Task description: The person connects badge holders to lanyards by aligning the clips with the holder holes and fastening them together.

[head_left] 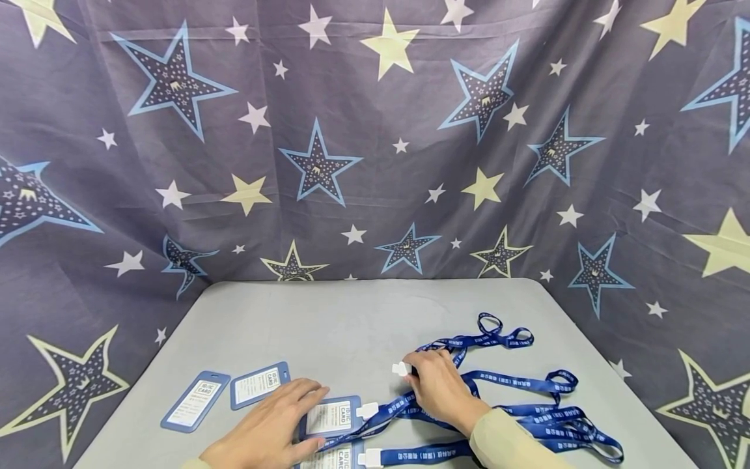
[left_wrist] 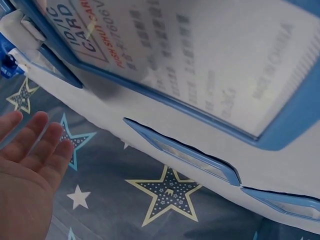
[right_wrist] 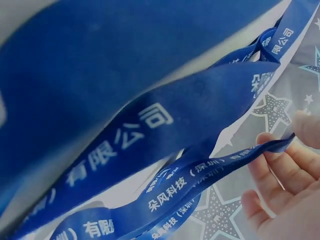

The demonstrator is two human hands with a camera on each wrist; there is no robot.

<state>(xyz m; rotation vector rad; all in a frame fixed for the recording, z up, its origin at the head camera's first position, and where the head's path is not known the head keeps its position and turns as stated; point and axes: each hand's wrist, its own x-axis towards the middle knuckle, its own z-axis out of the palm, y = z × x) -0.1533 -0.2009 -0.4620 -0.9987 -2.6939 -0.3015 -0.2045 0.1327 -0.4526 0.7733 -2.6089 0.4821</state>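
Observation:
In the head view my right hand [head_left: 441,385] pinches the blue printed strap of a lanyard just behind its white clip [head_left: 401,369]. The right wrist view shows this strap [right_wrist: 240,157] running in between thumb and fingers. My left hand [head_left: 272,423] lies beside a blue-framed ID card holder [head_left: 331,415], with relaxed fingers over its left edge. In the left wrist view those fingers [left_wrist: 42,145] extend loosely, apart from the holder [left_wrist: 200,70]. That holder has a white clip [head_left: 367,410] and lanyard on it. A second clipped holder [head_left: 342,458] lies just below, partly hidden.
Two card holders without lanyards, one [head_left: 196,401] at far left and one [head_left: 260,385] beside it, lie on the grey table [head_left: 351,319]. Several blue lanyards [head_left: 562,426] spread loosely over the right side. A star-patterned curtain [head_left: 375,163] surrounds the table.

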